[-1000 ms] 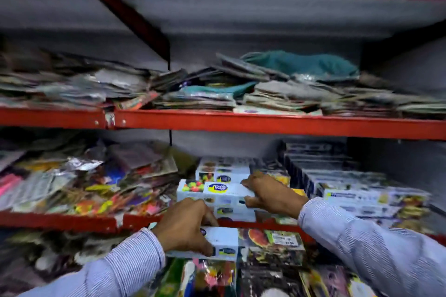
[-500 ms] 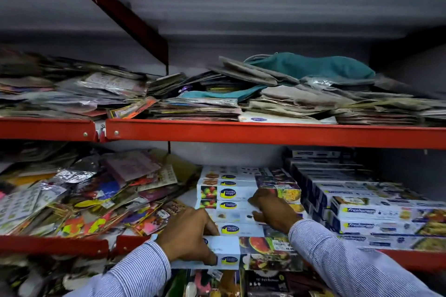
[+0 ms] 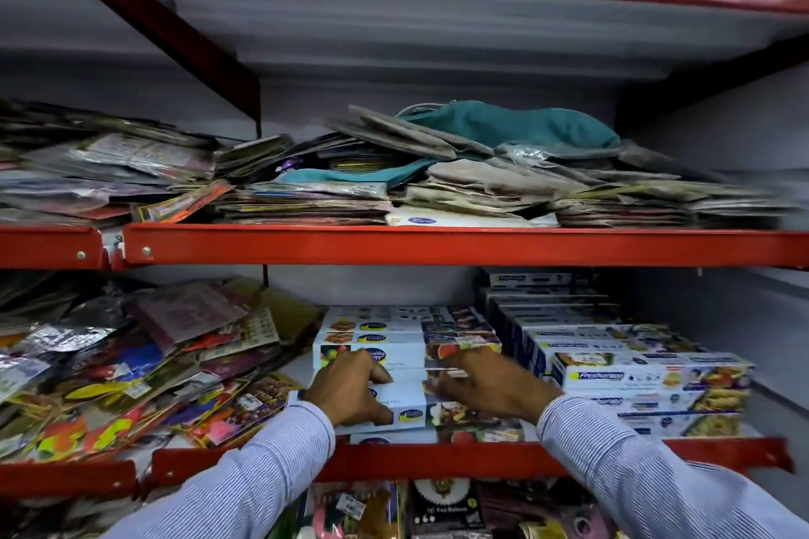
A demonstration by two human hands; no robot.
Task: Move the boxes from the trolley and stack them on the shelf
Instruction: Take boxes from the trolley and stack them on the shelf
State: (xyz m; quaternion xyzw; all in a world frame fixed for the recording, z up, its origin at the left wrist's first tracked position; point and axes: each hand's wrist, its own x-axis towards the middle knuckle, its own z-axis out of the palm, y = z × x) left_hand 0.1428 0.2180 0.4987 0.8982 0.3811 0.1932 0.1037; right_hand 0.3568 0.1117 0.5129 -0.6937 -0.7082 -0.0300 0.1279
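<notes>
A long white box (image 3: 409, 412) with fruit pictures lies at the front of the lower red shelf (image 3: 459, 457), on top of other boxes. My left hand (image 3: 350, 389) grips its left half, thumb against the front face. Over the right half lies my right hand (image 3: 492, 389), fingers curled across the top. Directly behind it sits a stack of the same white boxes (image 3: 372, 335). The trolley is out of view.
A taller stack of long boxes (image 3: 648, 379) fills the shelf's right side. Loose colourful packets (image 3: 144, 368) crowd the left. The shelf above (image 3: 437, 245) holds piles of flat packets and a teal cloth (image 3: 516, 125). More goods (image 3: 442, 503) sit below.
The white box has gone from below the shelf edge up onto the lower shelf. Both hands moved up and forward with it, and my right hand shifted from the stack onto the box.
</notes>
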